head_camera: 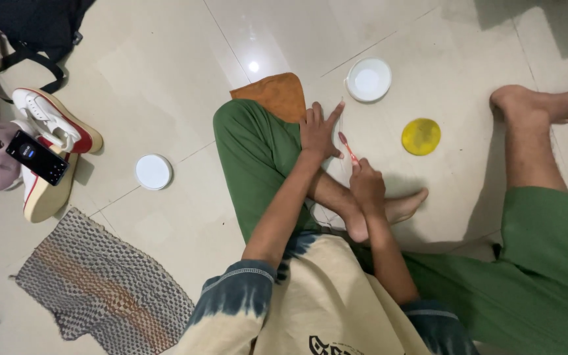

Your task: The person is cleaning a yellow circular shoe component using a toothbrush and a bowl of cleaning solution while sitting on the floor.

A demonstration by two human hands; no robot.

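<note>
The right hand (367, 186) is closed around a thin red-pink toothbrush (348, 148), which it holds near the lower end; the brush points up and to the left, and its head is just beside the fingers of the left hand (317, 130). The left hand lies open and flat, fingers spread, on the bent knee in green trousers (252, 154), touching also the edge of an orange-brown cloth (276, 93) under the knee. Below the right hand rests a bare foot (389, 210).

The floor (165, 72) is of glossy cream tiles. A round white lid (369, 79) lies just above the hands, a flat yellow disc (421, 136) to the right of them, and another white round lid (153, 171) well apart on the left. Farther left stand white sneakers (50, 141) with red trim and tan soles, a dark phone (37, 157) resting on them, and below them a woven grey-and-brown mat (100, 286) with rough texture.
</note>
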